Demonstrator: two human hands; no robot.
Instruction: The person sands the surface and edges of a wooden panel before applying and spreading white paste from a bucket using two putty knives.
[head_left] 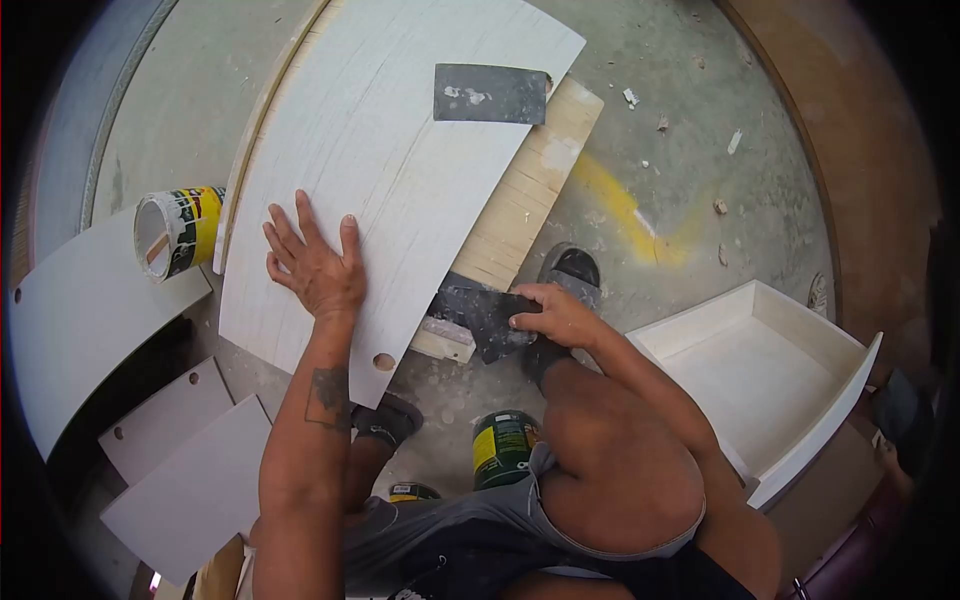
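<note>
White board point(400, 170) lies on pale plywood point(530, 205), a grey sheet point(510, 98) at its far right edge. The left hand point(318, 272) presses it flat, fingers spread; the right hand point(553, 315) pinches a dark sheet point(487, 312) beside it.

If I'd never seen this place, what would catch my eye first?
Probably the big white board, slanting through the middle, the left hand spread on it. The right hand holds a dark sheet beside the board. Then come the yellow streak on the floor, upper right, and the drawer, lower right.
</note>
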